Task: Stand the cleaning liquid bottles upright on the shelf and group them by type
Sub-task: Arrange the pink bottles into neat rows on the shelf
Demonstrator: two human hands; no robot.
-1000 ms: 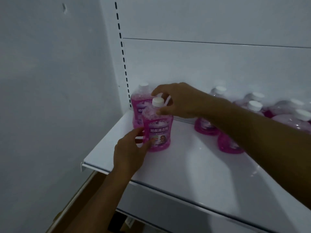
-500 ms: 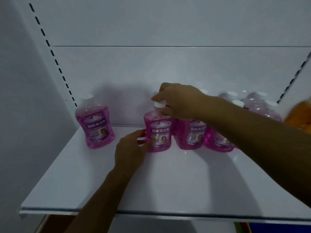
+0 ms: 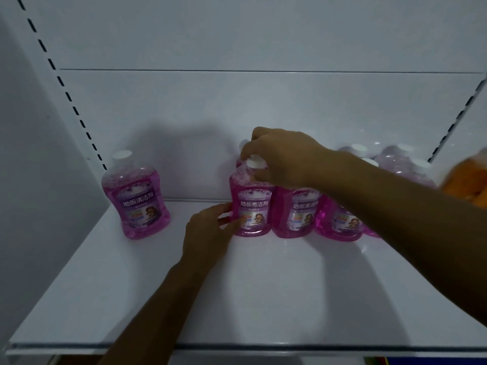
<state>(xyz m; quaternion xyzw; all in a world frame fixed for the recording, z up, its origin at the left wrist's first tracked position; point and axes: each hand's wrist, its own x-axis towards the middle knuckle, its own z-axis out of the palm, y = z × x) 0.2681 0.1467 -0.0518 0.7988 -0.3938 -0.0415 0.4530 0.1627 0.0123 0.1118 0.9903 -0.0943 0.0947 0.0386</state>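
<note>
Upright, translucent pink bottle (image 3: 251, 204) between hands (image 3: 283, 156).

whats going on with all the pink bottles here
A person is lining up pink floor-cleaner bottles on a white shelf. The right hand grips the white cap of one upright bottle, while the left hand holds its lower side. That bottle stands against a row of matching bottles to its right. One more pink bottle stands alone at the far left, not yet grouped. An orange item shows blurred at the right edge.
</note>
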